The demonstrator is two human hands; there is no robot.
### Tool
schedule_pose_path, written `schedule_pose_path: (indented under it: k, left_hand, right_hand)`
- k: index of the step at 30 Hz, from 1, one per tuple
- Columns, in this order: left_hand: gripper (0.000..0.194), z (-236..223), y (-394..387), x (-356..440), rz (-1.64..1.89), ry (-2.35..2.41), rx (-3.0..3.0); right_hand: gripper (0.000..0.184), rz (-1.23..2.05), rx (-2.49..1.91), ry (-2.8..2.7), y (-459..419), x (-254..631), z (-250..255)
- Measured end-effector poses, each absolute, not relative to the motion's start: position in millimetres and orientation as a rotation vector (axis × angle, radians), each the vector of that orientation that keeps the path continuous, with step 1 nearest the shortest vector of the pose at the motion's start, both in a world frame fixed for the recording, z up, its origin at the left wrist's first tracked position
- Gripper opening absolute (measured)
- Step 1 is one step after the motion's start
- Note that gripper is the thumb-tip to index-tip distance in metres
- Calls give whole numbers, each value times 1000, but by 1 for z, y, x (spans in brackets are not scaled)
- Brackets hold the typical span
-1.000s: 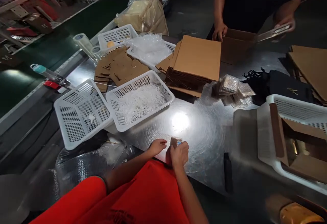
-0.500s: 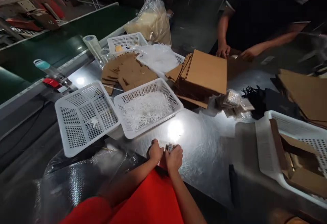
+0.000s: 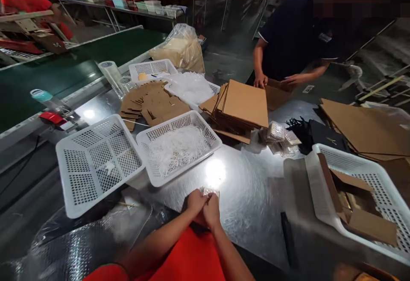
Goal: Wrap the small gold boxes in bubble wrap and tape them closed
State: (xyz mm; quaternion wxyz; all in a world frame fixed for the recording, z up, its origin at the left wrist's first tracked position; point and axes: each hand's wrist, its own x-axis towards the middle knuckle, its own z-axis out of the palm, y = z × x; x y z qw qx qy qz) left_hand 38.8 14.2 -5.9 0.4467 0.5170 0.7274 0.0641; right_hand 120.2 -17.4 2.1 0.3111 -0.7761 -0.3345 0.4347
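Close to my body, at the near edge of the metal table [image 3: 253,187], my left hand [image 3: 196,202] and my right hand [image 3: 212,212] meet. Both are closed on a small packet [image 3: 210,191] that looks wrapped in clear bubble wrap. Its far end shows past my fingertips; the rest is hidden under my hands. Just beyond them stands a white perforated basket [image 3: 152,177] filled with thin white strings [image 3: 179,146]. Several similar wrapped packets [image 3: 277,132] lie in a pile further off to the right.
A second white basket [image 3: 68,182] holds a small white scrap. Behind are flat cardboard pieces [image 3: 150,101] and stacked brown boxes [image 3: 245,101]. On the right, a white basket [image 3: 312,187] contains an opened carton [image 3: 368,225]. Across the table, a co-worker's hands [image 3: 261,80] handle cardboard.
My hands have come together over the packet, the fingers now touching; before, they were slightly apart. The camera view has tilted up and turned a little to the right.
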Motion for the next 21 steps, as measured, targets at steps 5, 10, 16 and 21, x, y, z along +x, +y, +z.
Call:
schedule_pose_path:
  k: [5, 10, 16, 21]
  left_hand:
    - [24, -15, -1, 46, 339, 1844, 1235]
    - [29, -18, 3, 44, 379, 1854, 1203]
    - [19, 3, 18, 56, 410, 1738, 1605]
    - [19, 15, 13, 91, 389, 1384, 2056]
  right_hand:
    - [24, 1382, -1867, -722, -16, 141, -4]
    - [35, 1496, -1703, -615, -20, 163, 3]
    - [41, 1299, -1754, -432, -68, 242, 8]
    - [43, 813, -1960, -294, -139, 346, 1]
